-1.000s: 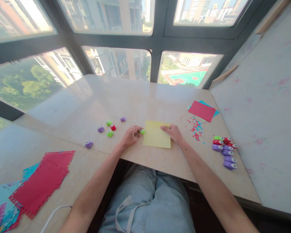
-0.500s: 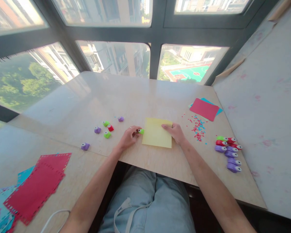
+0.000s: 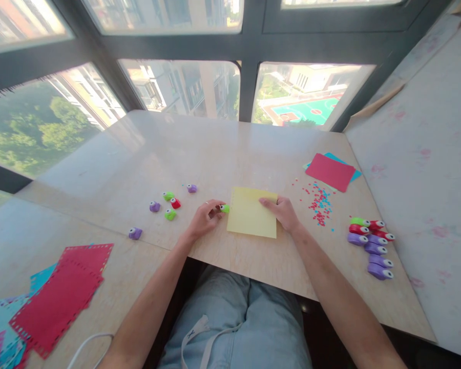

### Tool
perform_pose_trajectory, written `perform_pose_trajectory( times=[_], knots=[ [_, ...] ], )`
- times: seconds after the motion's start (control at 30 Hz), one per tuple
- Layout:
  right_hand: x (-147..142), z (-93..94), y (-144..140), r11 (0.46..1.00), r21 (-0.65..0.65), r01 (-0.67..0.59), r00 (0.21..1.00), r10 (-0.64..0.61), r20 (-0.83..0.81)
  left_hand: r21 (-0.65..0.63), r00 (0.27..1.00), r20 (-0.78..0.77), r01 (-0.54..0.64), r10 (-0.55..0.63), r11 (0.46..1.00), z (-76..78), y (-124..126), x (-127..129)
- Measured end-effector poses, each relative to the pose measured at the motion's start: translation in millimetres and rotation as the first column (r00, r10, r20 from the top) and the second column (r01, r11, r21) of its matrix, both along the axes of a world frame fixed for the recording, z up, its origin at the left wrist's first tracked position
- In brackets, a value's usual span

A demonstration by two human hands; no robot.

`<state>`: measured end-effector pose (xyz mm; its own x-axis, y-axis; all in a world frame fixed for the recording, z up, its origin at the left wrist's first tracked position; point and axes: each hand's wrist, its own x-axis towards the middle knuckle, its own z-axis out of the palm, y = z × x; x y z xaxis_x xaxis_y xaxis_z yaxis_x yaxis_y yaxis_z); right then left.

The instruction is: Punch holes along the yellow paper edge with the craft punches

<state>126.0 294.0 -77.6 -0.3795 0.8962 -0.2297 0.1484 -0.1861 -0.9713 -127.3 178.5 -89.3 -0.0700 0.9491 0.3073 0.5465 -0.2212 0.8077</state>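
Left hand (image 3: 204,219): grip closed on a small green punch (image 3: 225,208), set against the left edge of the yellow paper (image 3: 252,219). Right hand (image 3: 283,212): fingers flat, pinning the sheet's right side to the bench (image 3: 215,154). Paper lies directly right of the punch, between both hands, left hand nearer the tool. Loose punches (image 3: 168,203) to the left; row of punches (image 3: 371,241) and confetti (image 3: 319,202) right. Against the earlier frame, both hands and sheet keep the same arrangement; only the camera has shifted.
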Motion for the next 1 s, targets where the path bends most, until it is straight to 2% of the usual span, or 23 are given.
perform_pose_trajectory(
  times=[0.5, 1.0],
  knots=[
    [-1.4, 0.6, 1.1, 1.000, -0.005, 0.002, 1.000, -0.002, -0.001, -0.027, 0.995, 0.092, 0.028, -0.025, 0.999, -0.3, -0.6, -0.3],
    [-0.8, 2.7, 0.5, 1.000, -0.015, -0.009, 1.000, 0.009, 0.016, -0.042, 0.996, 0.085, 0.010, -0.007, 0.999, 3.5, -1.7, 0.8]
  ],
)
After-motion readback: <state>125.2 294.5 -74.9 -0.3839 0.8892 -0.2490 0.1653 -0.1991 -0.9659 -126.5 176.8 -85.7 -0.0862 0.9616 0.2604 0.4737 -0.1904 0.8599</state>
